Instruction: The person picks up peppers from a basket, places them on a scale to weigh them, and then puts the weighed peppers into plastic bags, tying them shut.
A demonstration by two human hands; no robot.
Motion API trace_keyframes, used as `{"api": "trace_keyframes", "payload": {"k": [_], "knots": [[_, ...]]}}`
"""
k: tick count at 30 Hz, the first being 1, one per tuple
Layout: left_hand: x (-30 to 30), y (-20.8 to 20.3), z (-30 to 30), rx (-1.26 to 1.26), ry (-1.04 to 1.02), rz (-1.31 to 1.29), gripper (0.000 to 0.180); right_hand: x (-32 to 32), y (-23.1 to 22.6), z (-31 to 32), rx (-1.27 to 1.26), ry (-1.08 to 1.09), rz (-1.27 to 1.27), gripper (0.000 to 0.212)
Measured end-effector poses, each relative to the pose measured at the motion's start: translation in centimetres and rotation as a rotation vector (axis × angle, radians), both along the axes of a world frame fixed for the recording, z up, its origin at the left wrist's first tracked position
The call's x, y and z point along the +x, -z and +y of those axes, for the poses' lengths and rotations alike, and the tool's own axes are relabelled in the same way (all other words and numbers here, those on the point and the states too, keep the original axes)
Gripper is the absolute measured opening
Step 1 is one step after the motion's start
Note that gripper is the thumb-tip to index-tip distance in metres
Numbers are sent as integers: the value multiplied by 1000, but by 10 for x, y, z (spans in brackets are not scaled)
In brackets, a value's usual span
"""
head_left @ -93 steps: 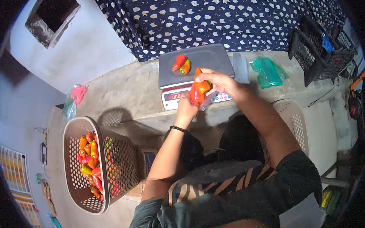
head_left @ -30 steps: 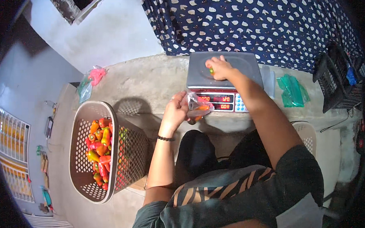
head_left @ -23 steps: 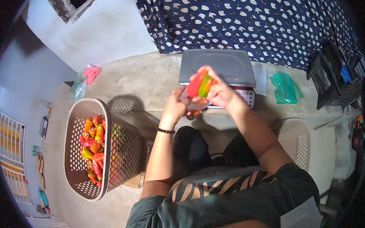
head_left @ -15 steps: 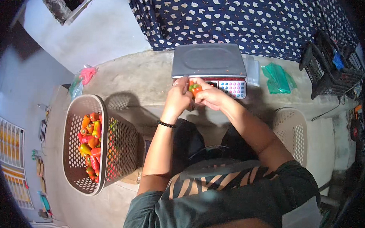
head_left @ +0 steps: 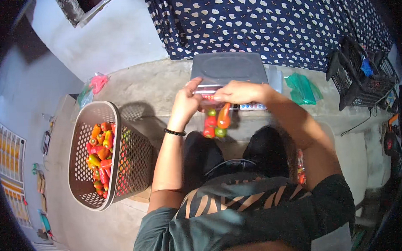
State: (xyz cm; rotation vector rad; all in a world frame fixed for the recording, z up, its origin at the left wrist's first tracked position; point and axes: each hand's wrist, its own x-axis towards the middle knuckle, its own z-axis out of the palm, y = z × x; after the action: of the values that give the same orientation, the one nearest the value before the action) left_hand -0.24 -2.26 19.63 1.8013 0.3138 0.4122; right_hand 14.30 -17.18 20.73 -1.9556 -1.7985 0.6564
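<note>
Several red, green and orange peppers [head_left: 215, 123] hang in a bunch in front of the scale, in what looks like a clear plastic bag. My left hand [head_left: 187, 101], with a dark bead bracelet at its wrist, pinches the bag's top on the left, its index finger pointing up. Fingers bent down over the bag's other side, my right hand [head_left: 240, 93] is closed just above an orange pepper. The grey-topped scale [head_left: 227, 65] lies directly behind both hands, which partly cover its lit display and keypad.
A tall beige basket [head_left: 138, 156] of peppers stands at left. Another basket [head_left: 323, 132] is mostly behind my right arm, red items [head_left: 301, 166] beside it. Green plastic bags [head_left: 302, 88] lie right of the scale, near a black crate [head_left: 363, 80]; a pink bag [head_left: 98, 83] lies far left.
My hands were together around an orange-red pepper; now they are apart, with several peppers hanging below them. Red items have come into view beside my right arm. The view has shifted slightly.
</note>
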Motion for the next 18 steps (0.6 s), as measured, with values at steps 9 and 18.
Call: {"api": "trace_keyframes", "payload": {"k": [9, 18], "knots": [[-7, -79, -16, 193, -58, -281, 55, -25, -91, -40, 582, -117, -779, 8], [14, -2, -15, 475, 6, -222, 47, -3, -42, -57, 323, -24, -839, 11]]}}
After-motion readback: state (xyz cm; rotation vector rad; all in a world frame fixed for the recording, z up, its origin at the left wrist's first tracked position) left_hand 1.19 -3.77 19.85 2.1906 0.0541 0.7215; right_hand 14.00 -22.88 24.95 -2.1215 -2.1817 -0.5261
